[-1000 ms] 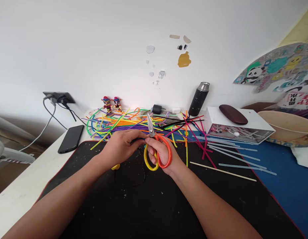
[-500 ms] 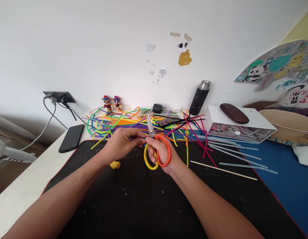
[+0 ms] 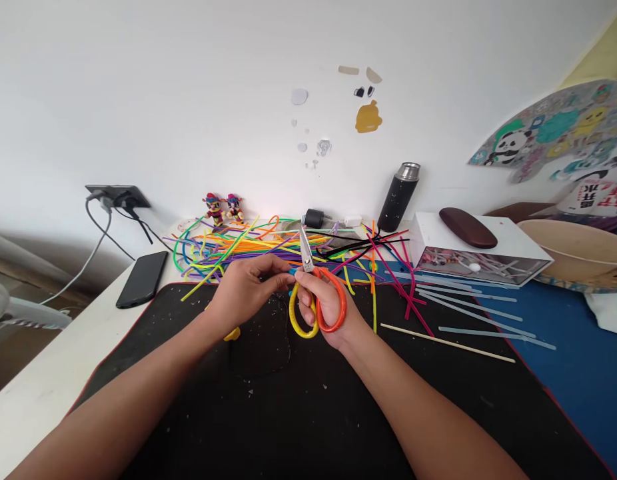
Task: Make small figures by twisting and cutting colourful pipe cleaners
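My right hand [image 3: 322, 300] holds scissors [image 3: 307, 259] with one orange and one yellow handle loop; the blades point up and away from me. The fingertips of my left hand [image 3: 253, 283] are pinched on a small blue piece [image 3: 292, 271], which looks like a bit of pipe cleaner. My right thumb and finger meet it from the other side, so most of the piece is hidden. Under my left wrist, a small yellow object [image 3: 232, 335] shows in part on the black mat [image 3: 268, 420].
A heap of colourful pipe cleaners [image 3: 248, 250] lies behind my hands. To the right are a wooden stick [image 3: 448, 343], translucent glue sticks [image 3: 481, 307], a white box [image 3: 513, 240] and a black flask [image 3: 399, 200]. A phone [image 3: 142, 280] lies at left, near two small figures [image 3: 214, 208].
The scissors have turned slightly in my right hand, and their blades look more closed. Both hands remain together in nearly the same place. The view has shifted a little.
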Demonstrator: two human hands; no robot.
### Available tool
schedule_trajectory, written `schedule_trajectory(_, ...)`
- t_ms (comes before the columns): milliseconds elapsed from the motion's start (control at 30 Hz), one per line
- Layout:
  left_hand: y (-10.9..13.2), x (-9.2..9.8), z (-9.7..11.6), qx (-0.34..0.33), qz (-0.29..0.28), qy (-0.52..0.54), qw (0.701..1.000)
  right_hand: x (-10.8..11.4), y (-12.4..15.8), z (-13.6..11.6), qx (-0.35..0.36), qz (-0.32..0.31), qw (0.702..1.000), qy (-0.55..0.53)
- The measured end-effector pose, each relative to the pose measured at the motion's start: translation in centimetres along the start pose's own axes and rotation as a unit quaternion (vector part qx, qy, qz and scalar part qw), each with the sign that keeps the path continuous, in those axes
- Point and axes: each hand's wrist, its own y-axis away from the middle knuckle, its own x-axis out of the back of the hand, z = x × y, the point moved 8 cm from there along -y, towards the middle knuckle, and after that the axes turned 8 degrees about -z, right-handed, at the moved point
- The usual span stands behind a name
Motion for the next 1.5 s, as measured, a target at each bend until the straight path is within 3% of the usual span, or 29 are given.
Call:
schedule_trajectory(267,0.7,-0.1,2.3,-0.139,0.003,-0.137,0.981,-0.1,0.1,0.0,-0.016,0.009,1.0,0.015)
schedule_trajectory(400,0.8,-0.5,2.5,-0.173,0.003,-0.176,0.969,0.1,0.1,0.3,-0.018,0.024,0.999,0.013)
schedule_trajectory(600,0.8,-0.1,2.6,-0.181,0.016,-0.201,0.963,-0.3,0.3,0.2,-0.015,0.009,1.0,0.017)
schedule_trajectory(733,0.9,0.0,2.8,-0.18,-0.007,-0.198,0.963,-0.6,0.3,0.2,-0.017,0.0,1.0,0.02)
schedule_trajectory(1000,0.3,0.1,2.5,-0.136,-0.052,-0.134,0.98,-0.3,0.3,0.6,-0.024,0.003,0.999,0.021)
schedule_trajectory(1267,0.0,0.3,1.2,-0.093,-0.049,-0.043,0.994,-0.6,0.3,0.3,-0.017,-0.015,1.0,0.014)
schedule_trajectory(1500,0.0,0.6,1.9,-0.111,-0.072,-0.028,0.991,-0.7,0.3,0.4,-0.021,-0.02,0.999,0.014)
